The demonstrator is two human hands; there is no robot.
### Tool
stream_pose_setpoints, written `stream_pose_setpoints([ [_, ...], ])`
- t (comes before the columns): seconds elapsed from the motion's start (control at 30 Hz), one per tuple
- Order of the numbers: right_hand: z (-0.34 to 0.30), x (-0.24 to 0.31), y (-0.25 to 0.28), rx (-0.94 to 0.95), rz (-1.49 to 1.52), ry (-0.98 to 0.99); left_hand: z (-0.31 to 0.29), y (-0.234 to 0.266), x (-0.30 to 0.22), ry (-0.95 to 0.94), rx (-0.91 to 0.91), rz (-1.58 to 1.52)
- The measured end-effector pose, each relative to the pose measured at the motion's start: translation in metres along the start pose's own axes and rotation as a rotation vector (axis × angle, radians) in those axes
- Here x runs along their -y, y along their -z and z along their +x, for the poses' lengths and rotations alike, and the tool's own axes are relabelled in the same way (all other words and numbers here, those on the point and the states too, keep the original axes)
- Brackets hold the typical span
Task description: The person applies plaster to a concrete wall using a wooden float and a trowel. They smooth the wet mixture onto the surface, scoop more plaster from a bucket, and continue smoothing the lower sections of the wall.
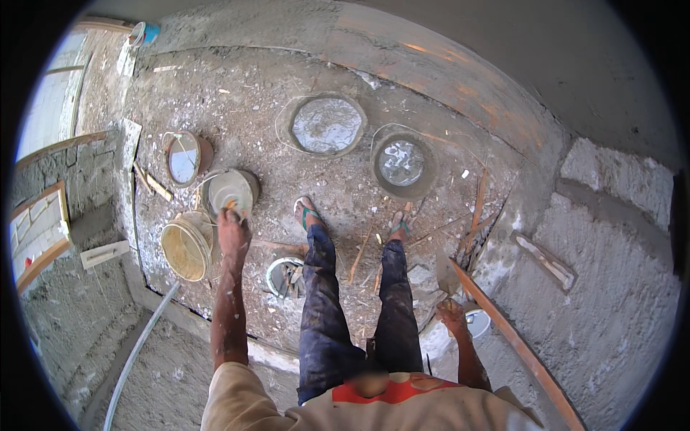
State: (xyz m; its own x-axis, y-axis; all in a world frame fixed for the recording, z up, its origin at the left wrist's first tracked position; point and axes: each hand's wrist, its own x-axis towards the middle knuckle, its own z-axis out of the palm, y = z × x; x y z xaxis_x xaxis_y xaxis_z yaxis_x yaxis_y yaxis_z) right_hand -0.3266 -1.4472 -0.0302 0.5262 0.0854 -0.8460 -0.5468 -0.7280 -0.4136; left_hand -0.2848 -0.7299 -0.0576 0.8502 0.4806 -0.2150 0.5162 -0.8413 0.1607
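Note:
My left hand (233, 231) reaches over the near rim of a bucket of cloudy liquid (228, 188). Its fingers are closed, and a small orange-brown bit shows at their tips; what it is I cannot make out. On the other side, my right hand (451, 316) grips the handle of a pointed trowel (447, 274), its blade directed away from me. Close beside that hand is a white container (477, 323), partly hidden. An empty-looking yellowish bucket (185, 248) stands tilted just left of my left hand.
Two wide tubs of grey wet mix (327, 126) (402, 164) stand ahead of my feet. A smaller bucket of water (184, 158) is at the left, a pail of tools (286, 277) by my leg. A long wooden batten (514, 341) leans at the right; a pale pipe (140, 352) curves at the left.

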Motion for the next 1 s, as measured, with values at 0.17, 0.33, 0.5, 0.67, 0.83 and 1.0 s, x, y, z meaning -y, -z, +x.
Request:
stream_pose_setpoints([
  [0.17, -0.002, 0.005, -0.013, -0.144, -0.880, 0.550, -0.041, 0.037, 0.135, 0.271, -0.013, -0.060],
  [0.33, 0.028, 0.095, -0.022, -0.086, -0.445, 0.248, -0.154, 0.060, 0.347, 0.376, 0.290, 0.474],
  [0.5, 0.000, 0.132, -0.015, -0.027, -0.208, -0.080, -0.109, 0.037, 0.357, 0.473, 0.363, 0.134],
  [0.67, -0.014, 0.132, -0.012, -0.190, -0.385, -0.010, -0.120, -0.017, 0.240, 0.495, 0.336, -0.548],
  [0.83, 0.014, 0.157, 0.042, -0.249, -0.142, 0.046, -0.156, -0.065, 0.064, 0.433, 0.706, -0.591],
  [1.0, 0.049, 0.125, 0.109, -0.023, 0.184, -0.176, -0.200, -0.064, -0.120, 0.371, 0.973, -0.758],
])
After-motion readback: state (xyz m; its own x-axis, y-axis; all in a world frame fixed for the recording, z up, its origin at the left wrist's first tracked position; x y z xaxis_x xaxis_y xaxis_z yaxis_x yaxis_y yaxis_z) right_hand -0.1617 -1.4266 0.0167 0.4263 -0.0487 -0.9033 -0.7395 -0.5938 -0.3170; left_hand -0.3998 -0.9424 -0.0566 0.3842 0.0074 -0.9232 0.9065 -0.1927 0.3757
